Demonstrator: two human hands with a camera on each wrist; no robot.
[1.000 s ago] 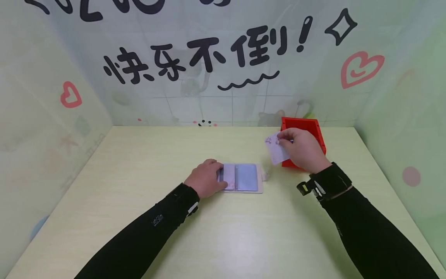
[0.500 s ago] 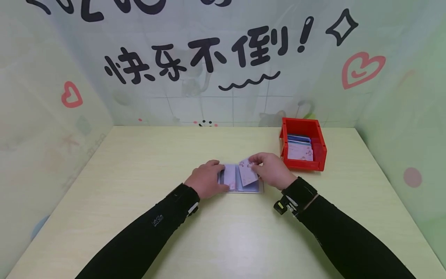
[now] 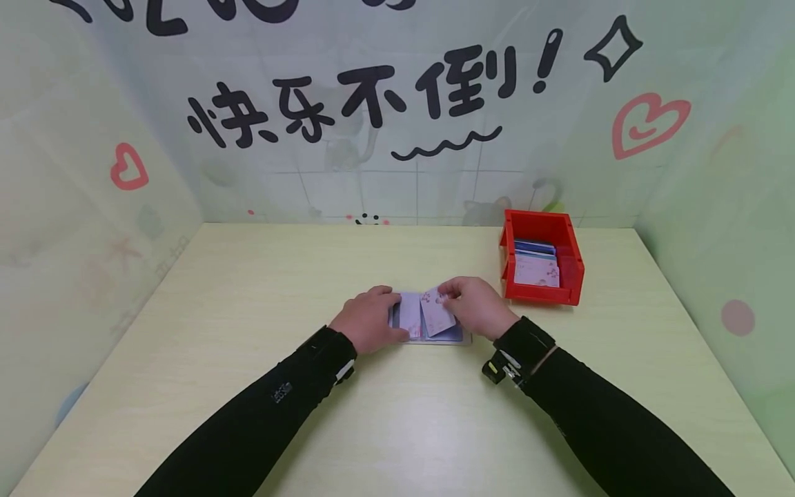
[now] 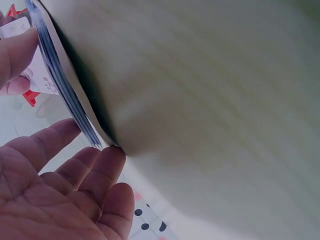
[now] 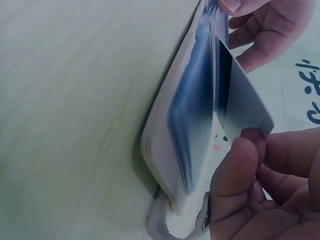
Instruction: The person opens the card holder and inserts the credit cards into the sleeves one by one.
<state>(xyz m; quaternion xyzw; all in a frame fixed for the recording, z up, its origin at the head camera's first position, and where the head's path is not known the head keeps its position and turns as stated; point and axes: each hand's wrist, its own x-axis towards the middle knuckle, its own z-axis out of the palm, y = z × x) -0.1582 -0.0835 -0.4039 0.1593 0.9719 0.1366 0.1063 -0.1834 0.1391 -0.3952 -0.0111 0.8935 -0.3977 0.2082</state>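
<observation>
A small card holder (image 3: 455, 337) with clear sleeve pages lies spread on the table. My left hand (image 3: 368, 319) holds down its left side, thumb at the near edge and fingers at the far edge. In the left wrist view the thumb and fingertips meet the edges of the stacked sleeves (image 4: 62, 82). My right hand (image 3: 477, 306) pinches a pale card with pink blossoms (image 3: 437, 312) by its right side. That card is tilted over the right page. In the right wrist view the card (image 5: 250, 107) slants close beside the sleeves, its far edge at the holder's middle.
A red bin (image 3: 546, 295) stands at the back right of the table, with several cards (image 3: 535, 269) inside. The holder's strap (image 5: 159, 215) sticks out at its right side. Printed cloth walls (image 3: 298, 193) enclose the table on three sides.
My right hand has brought the blossom card left from the red bin to the holder's right page, then slightly further left and down. My left hand has stayed in place.
</observation>
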